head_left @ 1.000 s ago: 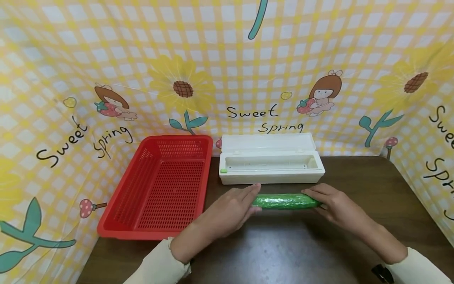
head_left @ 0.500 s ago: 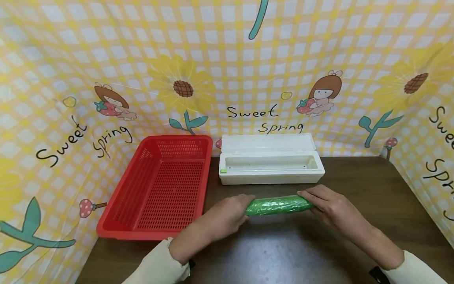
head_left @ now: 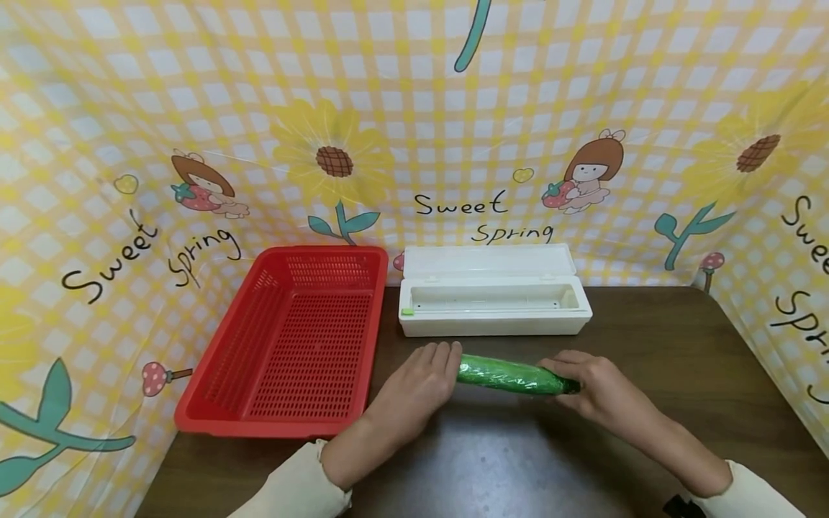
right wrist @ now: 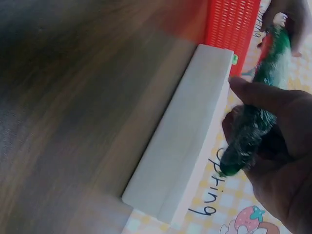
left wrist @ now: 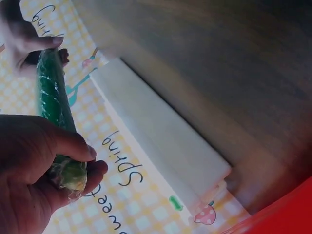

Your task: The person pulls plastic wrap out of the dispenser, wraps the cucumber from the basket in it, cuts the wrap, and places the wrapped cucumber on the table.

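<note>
A green cucumber [head_left: 508,375] in clear cling film lies across the space between both hands, held above the table, its right end a little lower in the head view. My left hand [head_left: 414,392] grips its left end; in the left wrist view, thumb and fingers close round it near crumpled film [left wrist: 70,178] at the tip. At the other end, my right hand [head_left: 602,392] holds the cucumber between thumb and fingers. The right wrist view shows wrinkled film over the dark end [right wrist: 234,158], which pokes out past the palm.
Behind the hands stands a long white cling film box [head_left: 495,327], its lid [head_left: 488,260] raised and a green slider [head_left: 407,312] on its front left. A red plastic basket [head_left: 372,345] sits to the left. Patterned cloth [head_left: 453,144] hangs behind the brown table [head_left: 660,338].
Over the last second the cucumber has shifted and tilted between the hands; its left end dipped, then rose, and the right end is now lower. The box and basket stay put.
</note>
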### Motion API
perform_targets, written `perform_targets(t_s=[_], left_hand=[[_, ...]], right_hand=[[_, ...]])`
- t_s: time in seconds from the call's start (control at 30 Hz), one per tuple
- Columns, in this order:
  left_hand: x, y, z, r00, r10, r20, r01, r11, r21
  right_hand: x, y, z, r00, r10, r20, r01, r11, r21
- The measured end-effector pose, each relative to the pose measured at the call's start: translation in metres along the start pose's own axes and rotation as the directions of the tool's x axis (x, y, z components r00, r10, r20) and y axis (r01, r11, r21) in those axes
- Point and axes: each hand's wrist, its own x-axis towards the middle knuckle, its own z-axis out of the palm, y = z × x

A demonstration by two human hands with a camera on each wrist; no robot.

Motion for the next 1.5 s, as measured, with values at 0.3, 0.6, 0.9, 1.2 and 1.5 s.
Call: perform_targets(t_s=[0.3,0.6,0.9,1.2,1.5], left_hand=[[-0.003,0.005,0.007,0.994,0.023,0.108,-0.009,0.992,-0.123],[-0.006,0.017,0.027,0.980,-0.063,0.188,0.116,0.951,-0.288],[-0.009,0.019,0.044,0.976,-0.139,0.170,0.185,0.935,-0.301],[-0.003,0.016,0.053,0.958,-0.235,0.162,0.271,0.926,-0.262],[0.006,0.014,0.059,0.940,-0.300,0.162,0.337,0.893,-0.300]], right_hand=[[0.001,0.008,0.005,0.984,0.020,0.176,-0.041,0.993,0.113],[-0.003,0.014,0.026,0.992,0.049,0.117,-0.047,0.999,-0.022],[-0.002,0.015,0.037,1.000,0.012,-0.002,-0.012,0.985,-0.174],[0.000,0.025,0.040,0.993,-0.104,-0.052,0.087,0.964,-0.250],[0.008,0.036,0.043,0.992,-0.110,-0.056,0.090,0.956,-0.279]])
